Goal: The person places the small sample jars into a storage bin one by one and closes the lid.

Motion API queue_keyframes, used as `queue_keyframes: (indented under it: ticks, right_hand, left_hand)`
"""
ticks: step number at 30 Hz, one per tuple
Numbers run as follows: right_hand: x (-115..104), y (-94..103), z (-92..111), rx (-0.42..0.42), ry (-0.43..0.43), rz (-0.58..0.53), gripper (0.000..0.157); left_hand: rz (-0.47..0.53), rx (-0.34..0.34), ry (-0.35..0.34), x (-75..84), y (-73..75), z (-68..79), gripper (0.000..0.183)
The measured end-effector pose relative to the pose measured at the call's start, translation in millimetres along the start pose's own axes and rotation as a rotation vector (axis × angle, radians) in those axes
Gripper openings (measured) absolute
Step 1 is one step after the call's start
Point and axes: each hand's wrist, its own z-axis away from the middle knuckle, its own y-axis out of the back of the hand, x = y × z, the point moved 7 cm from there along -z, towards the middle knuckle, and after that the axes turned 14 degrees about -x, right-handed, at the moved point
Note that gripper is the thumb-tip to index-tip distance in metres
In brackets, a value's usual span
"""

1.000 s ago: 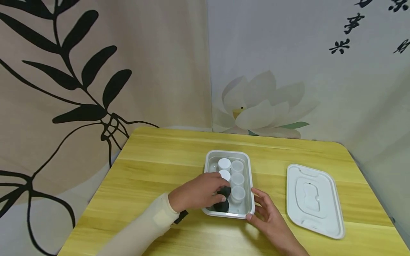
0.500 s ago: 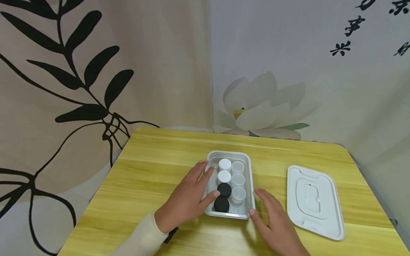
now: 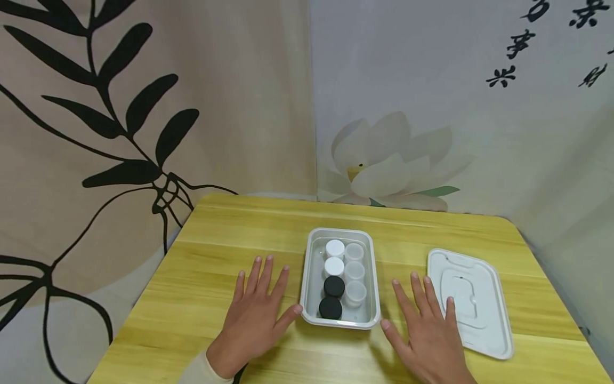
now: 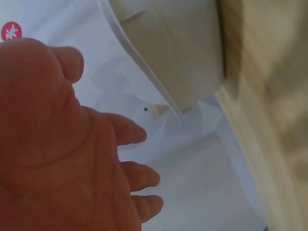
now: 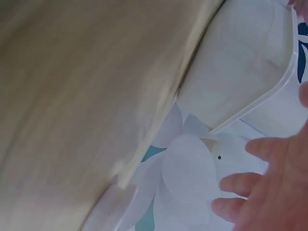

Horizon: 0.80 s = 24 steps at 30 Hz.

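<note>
A white plastic box (image 3: pixel 313 277) sits on the table in the head view, its side wall (image 4: pixel 173 43) showing in the left wrist view. Inside, the left row has two white-capped containers (image 3: pixel 334 248) at the back and two black-capped ones (image 3: pixel 330 308) in front. Three translucent small containers (image 3: pixel 355 293) form the right row. My left hand (image 3: pixel 254 320) is spread palm down left of the box, thumb tip right by its front corner. To the right, my right hand (image 3: pixel 429 330) is spread likewise, its fingers straight and overlapping the lid's edge. Neither hand holds anything.
A white lid (image 3: pixel 475 298) lies flat on the wooden table (image 3: pixel 240 229), right of the box. Behind the table hang curtains (image 3: pixel 259 96) printed with leaves, a lotus and characters.
My left hand lets go of the black-capped containers, comes out of the box and moves left. My right hand leaves the box's side and shifts right, fingers now spread.
</note>
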Motion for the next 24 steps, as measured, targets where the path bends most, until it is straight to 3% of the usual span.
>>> queue_keyframes:
  ticks: [10,19,24]
  right_hand:
    - [-0.9,-8.7,2.2,-0.098,-0.028,-0.008,0.08]
    - [3.9,-8.1,2.3,-0.122,-0.04,-0.043,0.078]
    - [13.8,-1.8,3.2,-0.116,-0.077,-0.072,0.078]
  left_hand:
    - [0.04,-0.125,0.09,-20.5,-18.6,6.8,0.077]
    - [0.099,0.008,0.024,-5.5,-10.5,4.1,0.077]
    - [0.135,0.034,-0.03,8.5,-6.8,-1.4,0.079]
